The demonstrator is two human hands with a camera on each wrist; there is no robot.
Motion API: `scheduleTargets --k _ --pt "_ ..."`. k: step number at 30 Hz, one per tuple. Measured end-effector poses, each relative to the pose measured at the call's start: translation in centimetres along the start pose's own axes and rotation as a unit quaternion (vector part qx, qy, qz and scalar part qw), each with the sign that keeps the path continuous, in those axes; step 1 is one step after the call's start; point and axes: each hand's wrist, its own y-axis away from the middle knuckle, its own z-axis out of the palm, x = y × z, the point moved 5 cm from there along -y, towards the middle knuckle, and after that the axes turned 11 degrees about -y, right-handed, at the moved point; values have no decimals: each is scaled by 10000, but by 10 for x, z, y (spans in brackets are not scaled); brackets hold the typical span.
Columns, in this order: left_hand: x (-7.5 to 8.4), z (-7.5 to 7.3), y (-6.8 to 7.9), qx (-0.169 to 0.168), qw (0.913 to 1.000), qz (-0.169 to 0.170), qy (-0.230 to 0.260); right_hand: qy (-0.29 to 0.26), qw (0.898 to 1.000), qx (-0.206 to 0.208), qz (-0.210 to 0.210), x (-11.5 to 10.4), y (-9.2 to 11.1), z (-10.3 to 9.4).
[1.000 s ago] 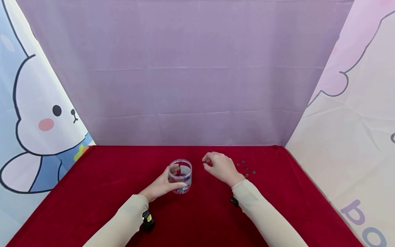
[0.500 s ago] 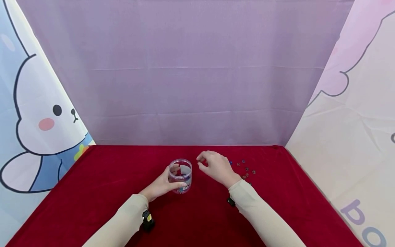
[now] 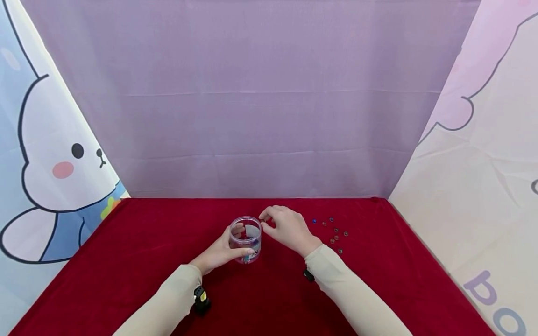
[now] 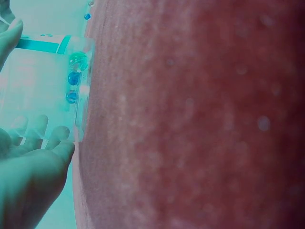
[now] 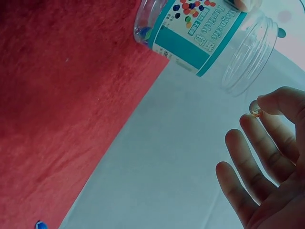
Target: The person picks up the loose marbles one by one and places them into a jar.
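Note:
A clear plastic jar (image 3: 245, 252) without a lid stands upright on the red cloth, a printed label on its side. My left hand (image 3: 220, 254) grips it, thumb in front and fingers behind. Through the wall in the left wrist view, a green marble (image 4: 78, 61) and two blue marbles (image 4: 72, 78) show at the bottom. Just right of the jar's rim is my right hand (image 3: 290, 229). Between its thumb and a fingertip it pinches a small clear, amber-tinted marble (image 5: 256, 109), apart from the jar's mouth in the right wrist view.
Several loose marbles (image 3: 336, 230) lie on the red cloth (image 3: 147, 270) to the right of my right hand, one of them bright blue (image 3: 314, 221). A purple curtain (image 3: 260, 102) hangs behind the table. Printed fabric (image 3: 71, 140) flanks both sides.
My right hand has moved left with the marble, up to the jar's rim. More loose marbles now show behind it. The left hand and jar have stayed put.

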Motion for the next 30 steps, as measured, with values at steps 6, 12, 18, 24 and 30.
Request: scheduleTargets --k 6,12,18,24,30 --pt "1 0 0 -10 10000 -10 50 -67 9998 1 -184 -7 -3 3" --pt "0 0 0 -32 10000 -23 54 -72 9997 -94 -198 -11 -5 6" --pt "1 1 1 -19 10000 -42 35 -89 9995 -86 -302 -15 -7 8" --pt "3 1 0 -28 10000 8 46 -38 9994 -86 -344 -18 -7 10" --pt "4 1 1 -55 9999 52 77 8 9995 -150 -291 -17 -6 13"
